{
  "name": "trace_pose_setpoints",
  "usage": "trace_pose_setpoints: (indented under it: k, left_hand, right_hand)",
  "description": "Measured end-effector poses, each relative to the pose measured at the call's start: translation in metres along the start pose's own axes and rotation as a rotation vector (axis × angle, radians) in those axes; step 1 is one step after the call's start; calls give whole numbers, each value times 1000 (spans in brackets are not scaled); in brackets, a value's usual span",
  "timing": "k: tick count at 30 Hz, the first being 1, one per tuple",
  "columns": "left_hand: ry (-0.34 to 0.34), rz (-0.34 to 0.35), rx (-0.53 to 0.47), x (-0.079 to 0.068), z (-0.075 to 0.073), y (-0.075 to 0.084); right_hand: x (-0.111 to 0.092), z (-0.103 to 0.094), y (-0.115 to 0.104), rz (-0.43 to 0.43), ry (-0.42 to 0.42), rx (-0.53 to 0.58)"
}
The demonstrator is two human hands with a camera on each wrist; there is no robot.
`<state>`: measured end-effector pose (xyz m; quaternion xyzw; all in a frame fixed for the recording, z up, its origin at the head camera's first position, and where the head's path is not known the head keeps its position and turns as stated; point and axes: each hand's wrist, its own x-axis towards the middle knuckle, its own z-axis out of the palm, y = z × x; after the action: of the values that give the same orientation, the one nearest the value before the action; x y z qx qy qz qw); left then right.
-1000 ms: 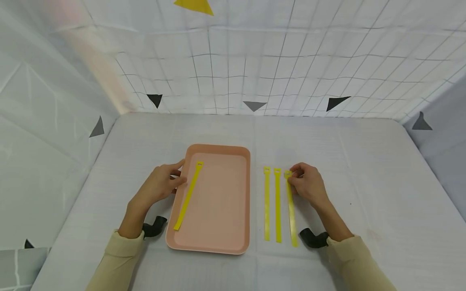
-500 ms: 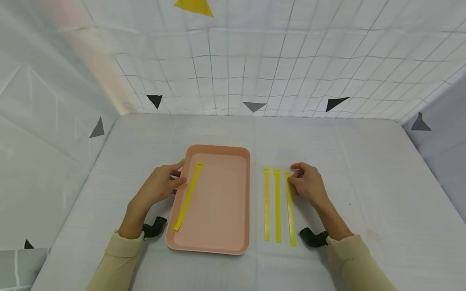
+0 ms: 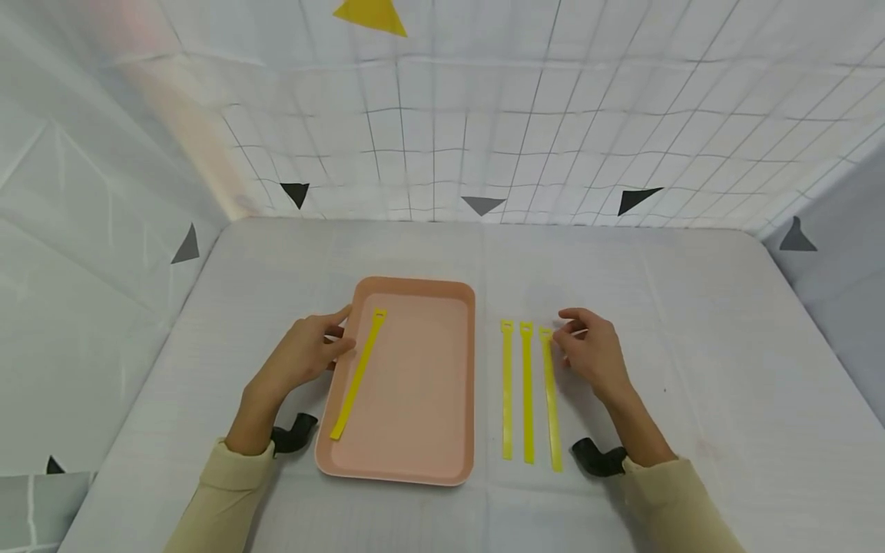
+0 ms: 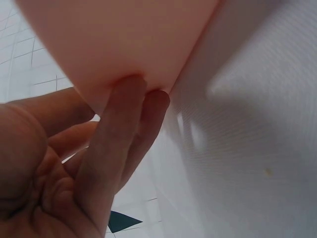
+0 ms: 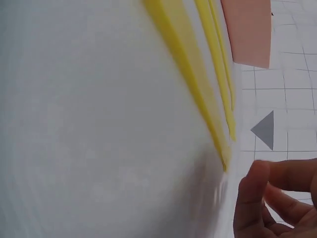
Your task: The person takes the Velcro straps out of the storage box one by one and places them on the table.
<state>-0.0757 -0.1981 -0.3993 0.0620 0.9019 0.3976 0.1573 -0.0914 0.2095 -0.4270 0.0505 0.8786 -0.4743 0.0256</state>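
Note:
My left hand [image 3: 307,349] grips the left rim of a pink rectangular tray [image 3: 422,376]; in the left wrist view its fingers [image 4: 126,114] press on the tray's outer wall. One yellow cable strap [image 3: 359,374] with a slotted head lies slanted along the tray's left side. To the right of the tray, three more straps lie nearly parallel: a left strap [image 3: 508,392], a middle strap [image 3: 528,392] and a right strap [image 3: 551,399]. Beside the right strap's head hovers my right hand [image 3: 594,349], loosely curled and holding nothing, its fingertips just off the strap in the right wrist view.
White cloth covers the table [image 3: 691,346]. A gridded white backdrop [image 3: 470,146] with dark triangles rises behind it, and pale sheets hang at both sides. A black curved piece [image 3: 296,433] sits at my left wrist, another black piece [image 3: 598,457] at my right.
My right fingers have let go of the right strap's head and drawn slightly to the right. That strap's lower end has shifted a little left. The left hand and tray stay put.

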Motion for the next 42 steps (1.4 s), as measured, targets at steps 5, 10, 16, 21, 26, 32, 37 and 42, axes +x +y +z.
trace_pose_setpoints:
  k: [5, 10, 16, 21, 26, 32, 37, 42]
  left_hand:
    - [3, 6, 14, -1, 0, 1]
    - [6, 5, 27, -1, -1, 0]
    - [7, 14, 26, -1, -1, 0]
    - [4, 9, 14, 0, -1, 0]
    - [3, 6, 7, 0, -1, 0]
    - [6, 2, 13, 0, -1, 0]
    - [5, -1, 3, 0, 0, 0]
    - [2, -9, -1, 0, 0, 1]
  right_hand:
    - [-4, -3, -7, -51, 4, 94]
    - [-7, -5, -20, -72, 11, 183]
    - [-11, -10, -38, -71, 29, 246]
    - [-13, -13, -46, -77, 51, 251]
    - [-16, -13, -50, -103, 36, 268]
    - [-18, -10, -53, -136, 11, 303]
    - [-19, -8, -57, -135, 5, 315]
    - [-19, -7, -58, -142, -14, 356]
